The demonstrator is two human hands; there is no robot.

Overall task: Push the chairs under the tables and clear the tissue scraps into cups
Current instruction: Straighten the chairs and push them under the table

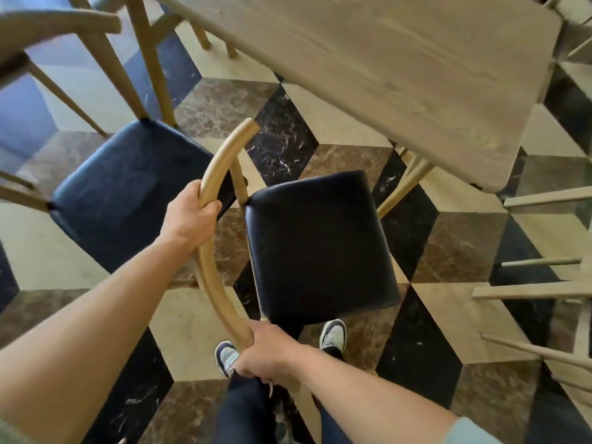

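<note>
A: The chair (320, 248) with the black seat sits just ahead of both hands, its curved wooden backrest (213, 238) arcing from the left hand (187, 219) down to the right hand (266, 354).

B: Are both hands grasping it?

A: Yes. The left hand is curled round the upper stretch of the rail, the right hand round its near end. Neither is nearer than the other in any useful sense; both are on it already.

B: And which way is the table?

A: The table (400, 75) lies beyond the seat, up and to the right of the hands. The seat's front corner points roughly toward the table's near edge, but the seat is wholly outside it. My judgement: the push runs forward and rightward, away from the body.

B: Anything in the way?

A: A table leg (403, 184) stands just past the seat's far right corner; the chair may need turning to miss it. A second chair (128, 190) sits close beyond the left hand. More chair legs (538, 290) stand well off right. I see no tissue or cups.
</note>
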